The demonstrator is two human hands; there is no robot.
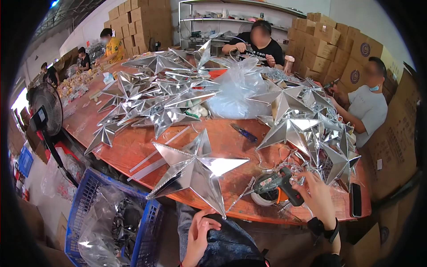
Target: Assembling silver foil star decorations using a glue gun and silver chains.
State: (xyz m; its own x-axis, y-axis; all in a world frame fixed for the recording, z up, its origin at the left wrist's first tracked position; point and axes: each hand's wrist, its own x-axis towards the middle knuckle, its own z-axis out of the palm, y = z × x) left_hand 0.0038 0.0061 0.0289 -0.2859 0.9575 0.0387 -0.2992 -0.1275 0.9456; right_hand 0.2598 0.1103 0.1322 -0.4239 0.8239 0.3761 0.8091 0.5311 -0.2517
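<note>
A large silver five-pointed star (191,171) with a beaded rim lies at the table's near edge. My left hand (201,233) is closed at its lowest point, fingers curled against that edge. A dark green hot glue gun (273,181) with an orange trigger rests over a white roll (263,199), nozzle toward the left. Beside its handle is my right hand (318,196), fingers bent and apart, near loose silver trim (284,159). A strand of trim runs by the star's lowest point.
More silver stars (153,100) are heaped at the back left and right, around a clear plastic bag (238,91). Blue-handled pliers (244,132), clear strips (153,164) and a phone (356,200) lie on the table (129,147). A blue crate (82,196) and fan (46,109) stand left. Co-workers sit around.
</note>
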